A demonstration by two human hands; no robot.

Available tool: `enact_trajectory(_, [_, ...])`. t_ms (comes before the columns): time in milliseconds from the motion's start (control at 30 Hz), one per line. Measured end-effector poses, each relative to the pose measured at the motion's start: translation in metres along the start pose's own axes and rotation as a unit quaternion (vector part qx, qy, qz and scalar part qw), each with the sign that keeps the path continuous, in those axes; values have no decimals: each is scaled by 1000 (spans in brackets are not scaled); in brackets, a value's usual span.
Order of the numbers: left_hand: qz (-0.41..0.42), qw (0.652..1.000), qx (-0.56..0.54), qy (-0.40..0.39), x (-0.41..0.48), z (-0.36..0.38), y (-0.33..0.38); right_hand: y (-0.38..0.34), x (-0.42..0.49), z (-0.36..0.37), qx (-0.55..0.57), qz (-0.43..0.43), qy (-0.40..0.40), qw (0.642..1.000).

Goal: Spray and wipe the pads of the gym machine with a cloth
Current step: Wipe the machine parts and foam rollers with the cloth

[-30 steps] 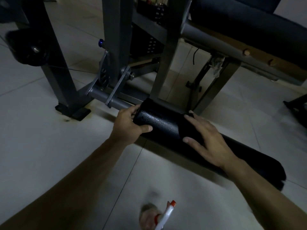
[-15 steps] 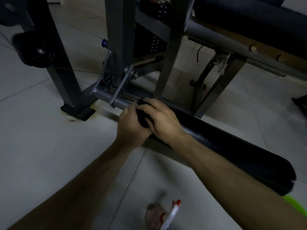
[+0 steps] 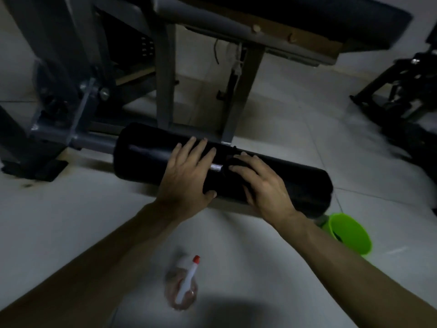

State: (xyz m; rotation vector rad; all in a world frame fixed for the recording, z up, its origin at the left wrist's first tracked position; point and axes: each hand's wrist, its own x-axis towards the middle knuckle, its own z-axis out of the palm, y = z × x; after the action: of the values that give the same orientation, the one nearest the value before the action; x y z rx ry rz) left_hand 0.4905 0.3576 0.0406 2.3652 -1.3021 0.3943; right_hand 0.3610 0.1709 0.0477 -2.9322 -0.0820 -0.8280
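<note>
Head view, looking down in dim light. A pad [image 3: 290, 183], a long black cylinder with a smooth, faintly glossy skin, lies low across the middle, just above a pale tiled floor [image 3: 71, 209]. Its left end is mounted on a round grey steel bar [image 3: 94, 140], which meets the grey-painted square-tube frame [image 3: 163, 67] behind.

The left grip [image 3: 186, 176], a bare hand, wraps the pad near its middle. Four fingers spread over the top and the thumb hooks round the near side, so it is clamped on the pad.

Just beside it, the right grip [image 3: 262, 185], also a bare hand, bends its fingers over a small bunched dark cloth [image 3: 233, 165], pinning it against the top of the pad. The cloth's weave is too dark to make out.

On the floor in front of the pad, between the bare forearms, sits a blurred clear plastic bottle [image 3: 183, 290] with a white spray neck and red tip.

A round bright green plastic bucket [image 3: 352, 235] sits by the pad's right end.

Above, a flat dark upholstered cushion [image 3: 307, 15] rests on a wooden board [image 3: 279, 31].
</note>
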Motion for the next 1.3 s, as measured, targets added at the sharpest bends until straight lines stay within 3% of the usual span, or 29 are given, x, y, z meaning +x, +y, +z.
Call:
enact_trajectory(300, [86, 994, 53, -30, 24, 41, 99, 99, -133, -72, -51, 107, 35, 992])
enact_trajectory(667, [77, 991, 101, -46, 59, 44, 105, 94, -142, -61, 22, 207, 128, 970])
enact_trajectory(833, [63, 992, 96, -56, 62, 41, 108, 55, -72, -31, 41, 149, 77, 985])
enact_trajectory(967, [55, 993, 82, -62, 60, 39, 107, 77, -91, -49, -2, 99, 54, 994])
enact_trajectory(1133, [51, 993, 80, -67, 62, 39, 108, 117, -161, -80, -31, 184, 98, 978])
enact_trajectory(1300, [50, 992, 77, -82, 66, 36, 110, 85, -124, -54, 25, 186, 121, 975])
